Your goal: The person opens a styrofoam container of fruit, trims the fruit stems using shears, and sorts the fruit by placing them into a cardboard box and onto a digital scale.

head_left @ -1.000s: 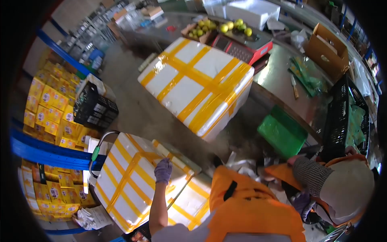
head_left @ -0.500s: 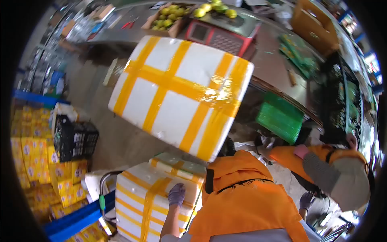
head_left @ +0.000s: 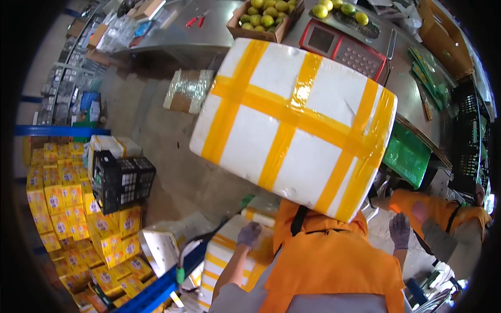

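A large white foam box (head_left: 261,133), banded with yellow tape, fills the middle of the view in front of my orange apron (head_left: 334,261). What holds it up is hidden beneath it. My left hand (head_left: 249,235), in a thin purplish glove, is curled into a fist over a second taped foam box (head_left: 224,263) low on the left. Nothing shows in that fist, and I cannot tell whether it touches the box. My right hand (head_left: 400,230), also gloved, is raised at my right side with its fingers stretched out, apart from the large box.
A metal table (head_left: 203,39) carries a carton of green-yellow fruit (head_left: 266,18) and a red scale (head_left: 342,49). Yellow cartons (head_left: 68,203) and a black crate (head_left: 122,180) stand left beside a blue rail (head_left: 156,292). A co-worker in orange (head_left: 425,208) is close on the right.
The view has swung left, so the large box and table appear farther right. My right hand has come up with its fingers extended. My left hand is now nearer my body over the lower box.
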Motion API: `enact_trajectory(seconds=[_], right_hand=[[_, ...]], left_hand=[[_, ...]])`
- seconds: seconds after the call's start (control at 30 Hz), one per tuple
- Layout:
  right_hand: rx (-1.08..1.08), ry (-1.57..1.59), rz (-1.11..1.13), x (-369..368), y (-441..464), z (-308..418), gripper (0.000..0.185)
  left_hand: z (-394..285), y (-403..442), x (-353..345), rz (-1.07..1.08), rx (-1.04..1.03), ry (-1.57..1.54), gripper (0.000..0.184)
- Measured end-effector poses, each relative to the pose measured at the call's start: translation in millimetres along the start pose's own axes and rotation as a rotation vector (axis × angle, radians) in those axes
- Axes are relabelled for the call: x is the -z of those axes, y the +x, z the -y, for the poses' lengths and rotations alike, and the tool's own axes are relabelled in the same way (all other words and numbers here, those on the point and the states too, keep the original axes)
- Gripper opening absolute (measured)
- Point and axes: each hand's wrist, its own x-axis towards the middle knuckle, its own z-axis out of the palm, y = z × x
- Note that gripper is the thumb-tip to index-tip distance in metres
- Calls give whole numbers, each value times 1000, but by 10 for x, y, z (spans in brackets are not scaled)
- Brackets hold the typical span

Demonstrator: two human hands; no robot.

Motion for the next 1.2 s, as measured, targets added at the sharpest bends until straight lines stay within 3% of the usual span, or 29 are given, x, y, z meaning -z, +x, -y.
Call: enact_trajectory(seconds=[0.07,0.1,0.13,0.17,0.27,0.37,0.43,0.53,0.57,0.6,0.67,0.7,0.8,0.83,0.9,0.97,1.1,1.2], right_hand=[[0,-28,51,-326,-70,-205,33],[6,-36,65,-384,-142,-296,33],[8,-49,76,-497,-216,-359,33],[30,-37,-112,-594,-267,-426,32],[110,-89,98,-511,-84,-490,31],[322,-69,-155,-665,334,-500,28],[430,-148,-245,-972,553,-413,27],[616,-354,-289,-1322,760,-404,29],[647,-402,-278,-1560,706,-424,29],[738,-505,-264,-1804,616,-479,29],[931,-711,-233,-2324,492,-643,27],[1146,-854,-277,-2576,495,-795,27],[1017,-744,-130,-3544,261,-1246,26],[1016,-744,-122,-3839,256,-1471,26],[936,-883,-89,-4540,-1,-1845,27],[895,-995,-27,-5138,-236,-2177,27],[823,-1025,-90,-5325,-418,-2613,26],[840,-927,-152,-5285,-397,-2816,24]], left_hand=[[680,375,100,64,89,15,34],[472,294,268,158,245,-25,34],[540,341,329,164,132,78,33],[603,421,363,166,132,166,31],[689,434,354,113,90,166,29],[746,373,351,108,140,-64,28],[424,291,500,133,222,-210,25],[544,516,727,134,197,-477,21],[907,821,784,146,146,-449,31],[1225,1214,910,156,81,-105,42],[1289,1636,1276,133,106,-182,49],[1277,1859,1485,98,-19,-196,40],[1212,2468,2101,-44,-220,-246,28],[1169,2633,2218,-106,-165,-271,28],[360,2297,2792,-51,-59,-395,28],[256,2496,3156,46,-24,-313,27],[93,2834,3601,168,-41,-124,25],[-466,2960,3848,157,-57,-73,22]])
